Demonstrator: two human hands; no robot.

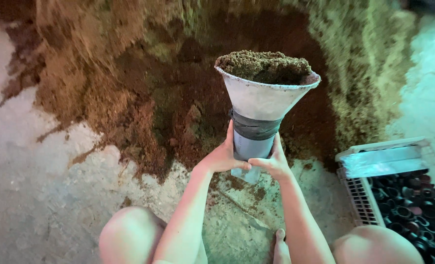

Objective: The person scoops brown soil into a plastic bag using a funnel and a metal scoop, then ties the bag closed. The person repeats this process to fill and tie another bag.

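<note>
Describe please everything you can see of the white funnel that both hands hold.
The funnel is white, perhaps plastic, with a wide cone on top and a narrow grey tube below. A dark band of tape wraps the joint. It stands upright, lifted above the floor, its mouth heaped with brown-green crumbly material. The left hand and right hand clasp the tube from both sides. Behind it lies a big pile of the same material.

Head camera looks steeply down, close in

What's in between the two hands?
In the head view, the grey tube of the soil-filled funnel sits between the left hand and right hand, both gripping it.
</note>
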